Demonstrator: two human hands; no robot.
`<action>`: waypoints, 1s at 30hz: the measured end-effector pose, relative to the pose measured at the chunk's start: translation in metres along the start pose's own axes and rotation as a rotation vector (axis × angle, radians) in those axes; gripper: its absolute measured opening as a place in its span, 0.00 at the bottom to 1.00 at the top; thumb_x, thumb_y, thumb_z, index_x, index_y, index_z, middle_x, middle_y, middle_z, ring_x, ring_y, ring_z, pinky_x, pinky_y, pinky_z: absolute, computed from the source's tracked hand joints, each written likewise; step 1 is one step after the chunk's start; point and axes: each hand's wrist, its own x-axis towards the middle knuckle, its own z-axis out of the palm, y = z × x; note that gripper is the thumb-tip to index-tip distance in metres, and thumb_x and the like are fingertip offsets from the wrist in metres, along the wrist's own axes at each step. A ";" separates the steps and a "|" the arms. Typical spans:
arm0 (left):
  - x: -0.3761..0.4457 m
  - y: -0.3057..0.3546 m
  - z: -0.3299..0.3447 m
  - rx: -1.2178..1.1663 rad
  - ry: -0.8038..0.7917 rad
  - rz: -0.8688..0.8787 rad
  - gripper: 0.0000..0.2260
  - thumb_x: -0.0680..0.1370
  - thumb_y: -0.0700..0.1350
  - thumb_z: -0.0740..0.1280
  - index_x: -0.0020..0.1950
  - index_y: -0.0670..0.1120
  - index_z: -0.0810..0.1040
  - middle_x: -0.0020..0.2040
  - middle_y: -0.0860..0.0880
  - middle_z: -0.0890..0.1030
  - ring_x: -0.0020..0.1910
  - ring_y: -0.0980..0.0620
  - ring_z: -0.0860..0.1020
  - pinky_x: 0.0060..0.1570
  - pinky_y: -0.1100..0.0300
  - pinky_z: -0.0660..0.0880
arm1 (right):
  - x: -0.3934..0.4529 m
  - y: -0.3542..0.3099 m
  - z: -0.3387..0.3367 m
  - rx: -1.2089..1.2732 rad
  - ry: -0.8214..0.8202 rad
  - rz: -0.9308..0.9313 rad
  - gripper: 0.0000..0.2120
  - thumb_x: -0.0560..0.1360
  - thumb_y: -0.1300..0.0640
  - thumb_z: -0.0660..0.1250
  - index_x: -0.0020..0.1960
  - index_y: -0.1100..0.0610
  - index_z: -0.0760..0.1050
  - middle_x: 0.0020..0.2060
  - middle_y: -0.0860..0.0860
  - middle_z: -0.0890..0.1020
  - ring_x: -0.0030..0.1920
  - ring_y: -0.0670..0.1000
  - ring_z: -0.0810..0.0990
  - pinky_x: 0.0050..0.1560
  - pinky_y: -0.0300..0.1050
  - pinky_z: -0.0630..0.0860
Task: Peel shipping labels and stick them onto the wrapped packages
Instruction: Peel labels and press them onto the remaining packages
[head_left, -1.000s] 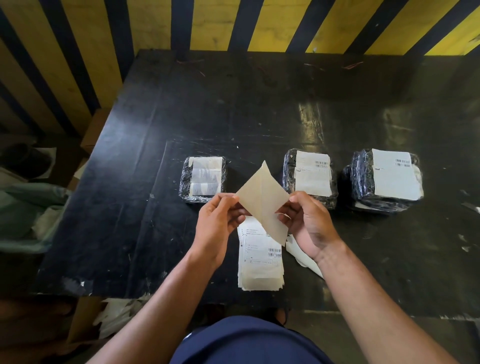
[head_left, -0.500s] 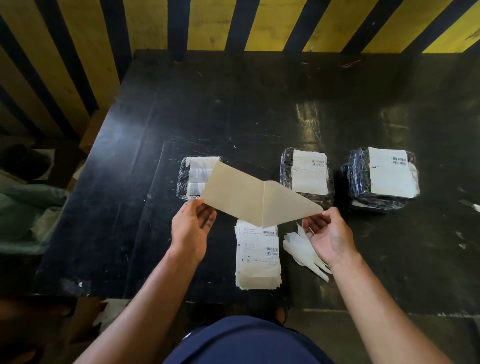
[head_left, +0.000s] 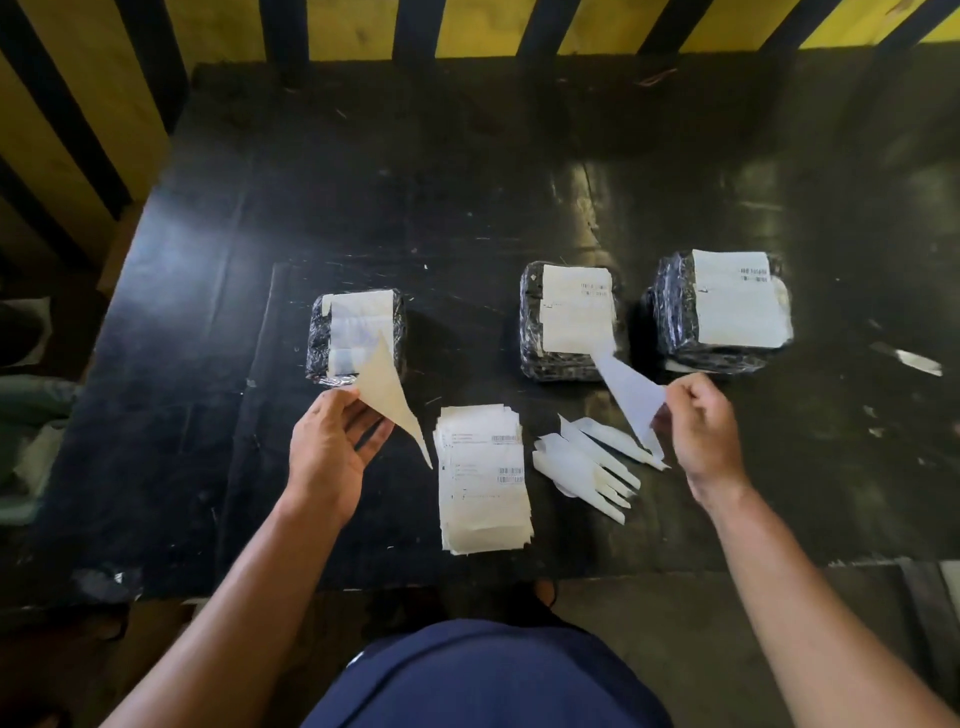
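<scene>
Three black-wrapped packages stand in a row on the black table (head_left: 415, 182). The left package (head_left: 318, 338) shows only pale strips on top. The middle package (head_left: 532, 322) and the right package (head_left: 672, 306) each carry a white barcode label. A stack of labels (head_left: 483, 488) lies near the front edge. My left hand (head_left: 332, 447) pinches a tan sheet (head_left: 387, 395) just in front of the left package. My right hand (head_left: 701, 431) pinches a white sheet (head_left: 631, 395) in front of the middle package. I cannot tell which sheet is the label.
A pile of whitish peeled strips (head_left: 587, 467) lies right of the stack, under the white sheet. A small white scrap (head_left: 909, 358) lies at the far right. A yellow-and-black striped wall runs behind the table. Bags and clutter sit on the floor to the left.
The sheet held in both hands has come apart into two pieces. My left hand has carried the tan piece left, and my right hand has carried the white piece right.
</scene>
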 end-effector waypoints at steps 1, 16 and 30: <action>-0.002 -0.003 0.002 0.010 -0.006 -0.006 0.07 0.85 0.41 0.63 0.52 0.45 0.80 0.45 0.48 0.89 0.49 0.50 0.87 0.50 0.54 0.81 | 0.000 0.008 0.002 -0.108 -0.041 -0.043 0.10 0.81 0.60 0.64 0.40 0.55 0.73 0.32 0.50 0.78 0.33 0.46 0.75 0.37 0.47 0.70; -0.024 -0.040 0.035 0.086 -0.088 -0.115 0.06 0.84 0.41 0.64 0.51 0.45 0.80 0.48 0.46 0.89 0.47 0.50 0.87 0.47 0.56 0.82 | 0.002 0.093 0.039 -0.733 -0.229 -0.054 0.01 0.75 0.56 0.68 0.46 0.52 0.77 0.43 0.48 0.81 0.45 0.54 0.81 0.40 0.44 0.70; -0.025 -0.027 0.044 -0.011 -0.051 -0.105 0.06 0.84 0.40 0.63 0.55 0.41 0.79 0.51 0.43 0.88 0.52 0.46 0.86 0.46 0.57 0.83 | -0.093 -0.032 0.112 -0.534 -0.172 -0.747 0.12 0.72 0.46 0.72 0.46 0.53 0.76 0.41 0.47 0.79 0.44 0.49 0.75 0.47 0.47 0.68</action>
